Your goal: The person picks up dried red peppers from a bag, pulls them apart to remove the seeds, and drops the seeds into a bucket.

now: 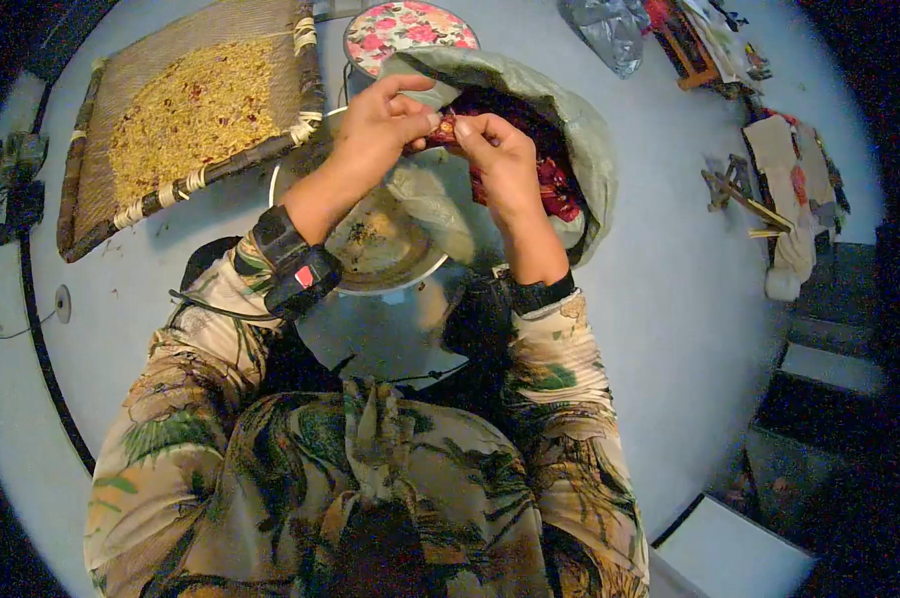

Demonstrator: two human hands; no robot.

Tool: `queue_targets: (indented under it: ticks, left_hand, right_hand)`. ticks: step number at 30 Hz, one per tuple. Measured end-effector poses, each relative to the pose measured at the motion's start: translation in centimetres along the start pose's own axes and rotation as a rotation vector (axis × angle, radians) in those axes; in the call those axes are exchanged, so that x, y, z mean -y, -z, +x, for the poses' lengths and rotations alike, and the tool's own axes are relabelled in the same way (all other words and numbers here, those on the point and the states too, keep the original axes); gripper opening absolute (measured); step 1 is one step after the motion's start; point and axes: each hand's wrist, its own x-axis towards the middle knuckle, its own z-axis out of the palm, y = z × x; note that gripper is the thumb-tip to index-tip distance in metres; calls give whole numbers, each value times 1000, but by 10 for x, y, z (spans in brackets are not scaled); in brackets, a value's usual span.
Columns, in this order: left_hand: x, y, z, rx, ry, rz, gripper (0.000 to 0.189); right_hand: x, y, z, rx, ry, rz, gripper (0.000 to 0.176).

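Both of my hands meet over the near left edge of a pale green sack (592,149), which holds dark red dried pods that look like chili peppers (560,194). Between my fingertips is a red dried pod (444,130), with a lighter, yellowish spot showing on it. My left hand (385,120) pinches it from the left, and my right hand (495,149) pinches it from the right. Below my hands stands a wide metal basin (380,244) with small dark bits inside.
A framed mesh tray (86,149) with yellow seeds and red flecks lies at the upper left. Behind the basin is a round floral stool (410,30). A grey plastic bag (609,35), wooden pieces (744,199) and cloths (794,189) lie at the right.
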Motion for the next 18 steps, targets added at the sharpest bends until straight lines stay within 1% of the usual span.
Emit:
queue_targets:
  ticks: [4, 7, 10, 12, 15, 18]
  left_hand:
    - [-3, -2, -1, -13, -13, 5, 45]
    - [-6, -4, -3, -4, -59, 15, 43]
    - [-2, -7, -5, -8, -129, 84, 41]
    - [-2, -6, -5, -22, -137, 241, 41]
    - [-9, -8, -8, -32, -148, 385, 43]
    - [-16, -11, -11, -36, -182, 515, 47]
  right_hand:
    - [3, 0, 1, 2, 52, -27, 18]
    - [8, -3, -1, -2, 65, -17, 18]
    - [10, -5, -3, -29, 74, -73, 17]
    - [11, -7, -3, -48, 79, -119, 17]
    - [2, -6, -1, -70, 197, -196, 17]
    - [0, -4, 0, -110, 330, -387, 14]
